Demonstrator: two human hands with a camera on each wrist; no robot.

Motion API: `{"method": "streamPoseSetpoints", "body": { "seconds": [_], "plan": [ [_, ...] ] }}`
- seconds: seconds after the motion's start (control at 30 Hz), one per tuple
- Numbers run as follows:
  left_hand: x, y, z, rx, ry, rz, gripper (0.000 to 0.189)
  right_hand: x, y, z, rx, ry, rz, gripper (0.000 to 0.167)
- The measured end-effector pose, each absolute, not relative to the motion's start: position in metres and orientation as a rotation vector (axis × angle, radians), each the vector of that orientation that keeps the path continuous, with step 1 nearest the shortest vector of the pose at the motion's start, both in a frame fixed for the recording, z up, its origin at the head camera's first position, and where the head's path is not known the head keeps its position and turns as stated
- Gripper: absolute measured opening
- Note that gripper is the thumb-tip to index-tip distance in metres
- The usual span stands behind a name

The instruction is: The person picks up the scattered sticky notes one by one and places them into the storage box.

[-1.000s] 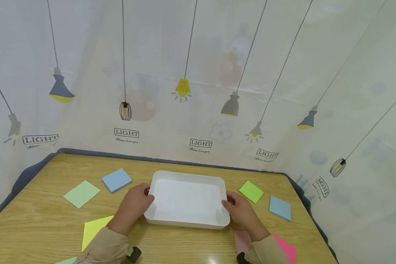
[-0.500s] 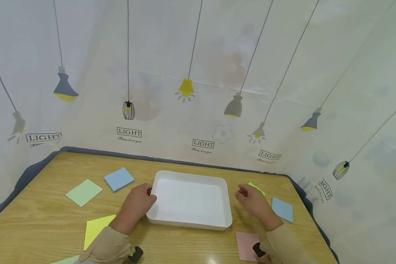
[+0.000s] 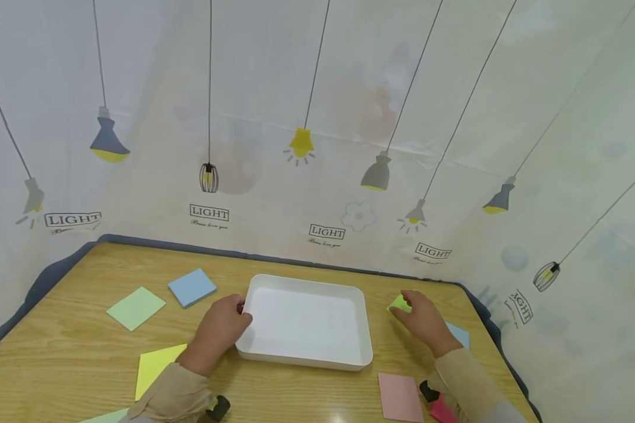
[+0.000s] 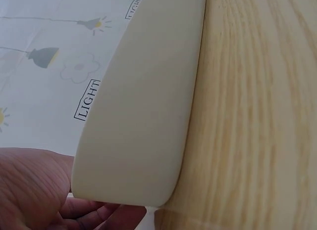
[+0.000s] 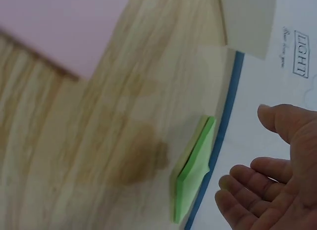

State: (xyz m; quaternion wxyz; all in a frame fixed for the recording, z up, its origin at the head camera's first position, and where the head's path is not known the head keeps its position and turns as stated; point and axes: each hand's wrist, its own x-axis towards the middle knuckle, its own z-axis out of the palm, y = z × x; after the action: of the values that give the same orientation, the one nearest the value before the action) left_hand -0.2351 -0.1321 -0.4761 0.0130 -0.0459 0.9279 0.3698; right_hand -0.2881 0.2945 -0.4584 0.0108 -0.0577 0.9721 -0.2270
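Observation:
A shallow white tray lies on the wooden table. My left hand holds its left wall, thumb at the rim; in the left wrist view the fingers curl against the tray's end. My right hand hovers right of the tray, over a bright green sticky-note pad that it partly hides. In the right wrist view, that hand's thumb and fingers are apart with nothing between them, and the green pad lies on the table away from the fingertips.
Left of the tray lie a pale green pad, a blue pad and a yellow pad. On the right are a pink pad, a magenta pad and a blue pad, partly covered. A lamp-patterned curtain borders the table.
My right hand has let go of the tray's right wall and moved right, over the bright green pad, its thumb and fingers spreading. The left hand has kept hold of the tray.

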Motion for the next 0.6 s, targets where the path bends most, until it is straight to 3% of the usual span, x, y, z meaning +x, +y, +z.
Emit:
{"method": "streamPoseSetpoints", "body": {
  "seconds": [0.33, 0.6],
  "plan": [
    [-0.237, -0.132, -0.477, -0.145, 2.895, 1.142, 0.034, -0.302, 0.309, -0.474, -0.106, 3.009, -0.57, 0.081],
    [-0.236, -0.133, -0.477, -0.134, 2.891, 1.162, 0.035, -0.307, 0.31, -0.479, -0.15, 3.017, -0.558, 0.071]
  ]
}}
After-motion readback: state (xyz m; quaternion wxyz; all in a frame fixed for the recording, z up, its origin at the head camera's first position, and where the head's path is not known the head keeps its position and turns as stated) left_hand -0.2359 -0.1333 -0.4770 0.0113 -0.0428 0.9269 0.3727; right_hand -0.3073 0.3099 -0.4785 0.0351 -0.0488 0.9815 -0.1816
